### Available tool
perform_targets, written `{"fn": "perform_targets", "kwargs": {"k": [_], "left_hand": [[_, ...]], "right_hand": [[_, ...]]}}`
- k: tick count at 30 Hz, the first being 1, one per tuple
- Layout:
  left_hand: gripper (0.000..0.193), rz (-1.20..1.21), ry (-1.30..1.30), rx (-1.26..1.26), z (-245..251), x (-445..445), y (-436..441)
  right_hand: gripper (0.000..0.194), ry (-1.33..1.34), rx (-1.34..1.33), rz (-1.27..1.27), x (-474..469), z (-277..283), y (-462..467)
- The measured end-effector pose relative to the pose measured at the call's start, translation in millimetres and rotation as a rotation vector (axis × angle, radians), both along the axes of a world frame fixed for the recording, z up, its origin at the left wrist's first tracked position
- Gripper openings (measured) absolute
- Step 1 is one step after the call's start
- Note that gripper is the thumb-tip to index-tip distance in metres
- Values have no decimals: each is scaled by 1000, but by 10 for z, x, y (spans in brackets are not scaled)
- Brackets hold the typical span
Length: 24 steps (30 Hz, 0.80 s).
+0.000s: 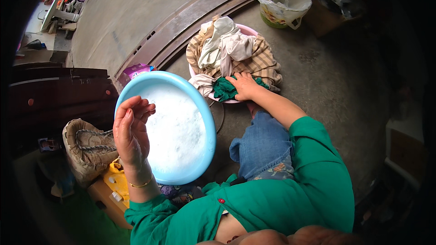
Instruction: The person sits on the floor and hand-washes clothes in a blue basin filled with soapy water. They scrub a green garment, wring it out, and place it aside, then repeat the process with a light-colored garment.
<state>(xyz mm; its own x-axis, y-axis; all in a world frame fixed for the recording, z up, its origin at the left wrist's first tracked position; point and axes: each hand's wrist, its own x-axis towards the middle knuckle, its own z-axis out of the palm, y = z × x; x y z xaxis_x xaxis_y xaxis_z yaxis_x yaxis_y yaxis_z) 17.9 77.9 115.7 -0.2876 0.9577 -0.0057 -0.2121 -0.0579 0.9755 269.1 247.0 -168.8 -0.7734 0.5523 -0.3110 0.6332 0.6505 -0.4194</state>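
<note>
My left hand (132, 131) is raised over the near left side of a light-blue plastic basin (210, 139). It looks wet, its fingers are slightly curled, and nothing is in it. White suds (175, 132) cover the water in the basin. My right hand (246, 86) lies palm down on a dark green cloth (224, 89), fingers spread. Its palm side is hidden, so a grip on the cloth cannot be made out. That cloth sits at the near edge of a pink basin (248, 30), heaped with a brown striped garment (264, 58) and pale garments (219, 42).
A plastic bucket (282, 1) with a bag liner stands beyond the pink basin. A dark metal door sill (190, 17) crosses the floor. Left of the blue basin are a purple packet (138, 70), a woven bag with rope handles (90, 149) and a cardboard box (105, 199) carrying a yellow cloth (117, 180).
</note>
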Motion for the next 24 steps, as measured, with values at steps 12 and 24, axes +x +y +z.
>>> {"fn": "perform_targets", "kwargs": {"k": [12,24], "left_hand": [[30,-260,54,-12,555,688,906],[25,-352,109,-416,-449,1736,2435]], "right_hand": [[58,608,-653,-1974,1092,-621,736],[21,1326,-1062,-1702,1253,-665,725]]}}
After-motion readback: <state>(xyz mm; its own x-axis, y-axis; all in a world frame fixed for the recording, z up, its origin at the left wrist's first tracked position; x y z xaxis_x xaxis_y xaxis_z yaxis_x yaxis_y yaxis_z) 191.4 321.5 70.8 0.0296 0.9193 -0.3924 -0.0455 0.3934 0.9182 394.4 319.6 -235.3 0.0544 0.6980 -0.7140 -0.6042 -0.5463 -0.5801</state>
